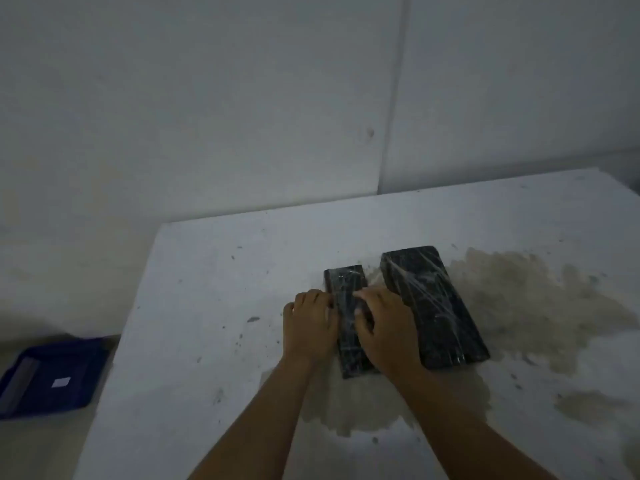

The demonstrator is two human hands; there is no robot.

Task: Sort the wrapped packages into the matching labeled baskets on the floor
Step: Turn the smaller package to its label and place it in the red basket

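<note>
Packages unsorted: narrow package (346,289) lay on table (207,306), clamped between left hand (310,327) and right hand (384,327). Wider package (434,306) sat just right of them. Blue basket (52,375), far left on floor, looked empty.

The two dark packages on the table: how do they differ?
The left package is narrower and shorter than the right package. Both hands, left and right, rest on the left package; the right package lies untouched. Both are dark, wrapped in clear film, lying flat side by side.
</note>
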